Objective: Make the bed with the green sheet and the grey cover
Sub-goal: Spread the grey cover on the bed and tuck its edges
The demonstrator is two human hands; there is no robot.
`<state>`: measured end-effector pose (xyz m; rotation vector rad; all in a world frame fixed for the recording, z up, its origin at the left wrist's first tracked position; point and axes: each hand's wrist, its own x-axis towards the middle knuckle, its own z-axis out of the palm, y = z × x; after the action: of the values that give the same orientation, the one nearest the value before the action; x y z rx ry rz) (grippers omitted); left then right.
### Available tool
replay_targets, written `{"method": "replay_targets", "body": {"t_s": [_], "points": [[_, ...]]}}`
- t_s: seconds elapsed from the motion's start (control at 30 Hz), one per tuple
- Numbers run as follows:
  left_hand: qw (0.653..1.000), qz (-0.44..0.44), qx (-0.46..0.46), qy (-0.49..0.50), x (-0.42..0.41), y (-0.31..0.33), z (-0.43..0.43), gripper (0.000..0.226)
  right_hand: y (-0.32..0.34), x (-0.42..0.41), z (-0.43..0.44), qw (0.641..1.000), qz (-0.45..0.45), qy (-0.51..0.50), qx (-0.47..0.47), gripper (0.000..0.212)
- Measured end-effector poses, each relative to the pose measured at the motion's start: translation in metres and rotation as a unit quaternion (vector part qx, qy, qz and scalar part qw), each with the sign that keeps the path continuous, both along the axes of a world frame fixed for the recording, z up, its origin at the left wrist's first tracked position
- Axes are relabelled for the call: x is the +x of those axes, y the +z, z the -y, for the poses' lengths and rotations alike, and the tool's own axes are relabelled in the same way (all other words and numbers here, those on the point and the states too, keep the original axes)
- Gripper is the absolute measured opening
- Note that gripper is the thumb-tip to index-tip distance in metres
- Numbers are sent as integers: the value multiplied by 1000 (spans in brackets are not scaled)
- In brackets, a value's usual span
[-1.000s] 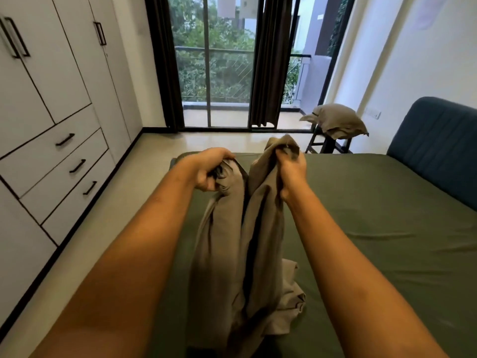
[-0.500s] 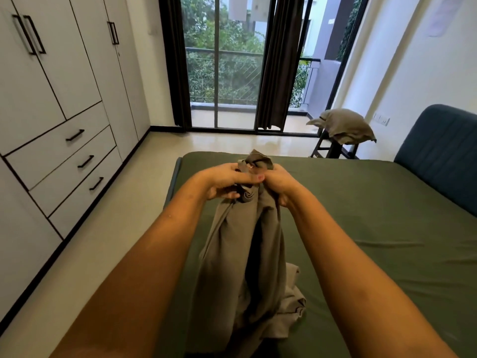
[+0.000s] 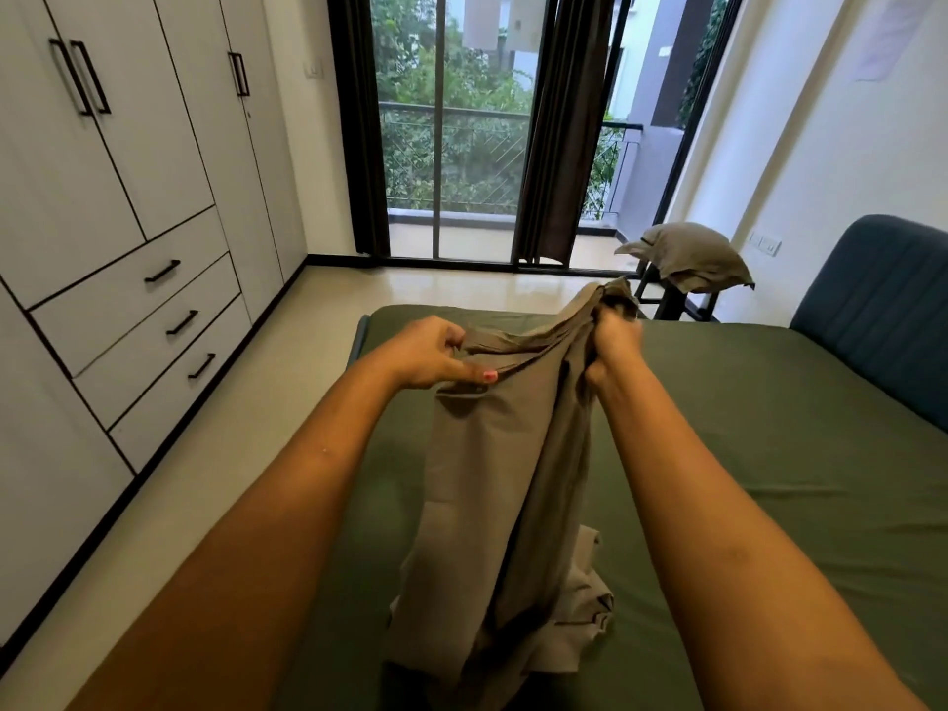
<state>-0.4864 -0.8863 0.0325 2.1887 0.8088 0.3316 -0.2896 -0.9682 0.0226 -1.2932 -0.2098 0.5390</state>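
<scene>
The green sheet (image 3: 769,454) lies spread flat over the mattress with a few low wrinkles. Above it hangs the grey cover (image 3: 502,479), bunched into long folds, its lower end heaped on the sheet near me. My left hand (image 3: 436,359) pinches the cover's top edge between thumb and fingers. My right hand (image 3: 615,351) grips a gathered bunch of the same edge, held higher and further right. A short stretch of the edge is drawn between the two hands.
A blue padded headboard (image 3: 882,310) stands at the right. A stool with a grey pillow (image 3: 687,259) on it sits beyond the bed. White wardrobe with drawers (image 3: 133,310) lines the left wall, with bare floor (image 3: 215,479) between it and the bed. Glass balcony doors (image 3: 451,146) face me.
My hands were together half a second ago and have now drawn apart along the cover's edge, the right hand rising to the right. My view has tilted slightly.
</scene>
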Motion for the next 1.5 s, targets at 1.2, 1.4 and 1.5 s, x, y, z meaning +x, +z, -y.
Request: {"method": "replay_targets", "body": {"t_s": [1.2,1.4,1.5], "points": [[865,396,-142,273,11,33,-11,16,36,10,-4,951,175,118,-227,31],[862,306,-234,331,38,0,-10,15,13,0,-3,953,198,38,-227,24],[884,298,-231,277,54,-9,17,22,7,-16,-6,973,169,93,-125,24]]}}
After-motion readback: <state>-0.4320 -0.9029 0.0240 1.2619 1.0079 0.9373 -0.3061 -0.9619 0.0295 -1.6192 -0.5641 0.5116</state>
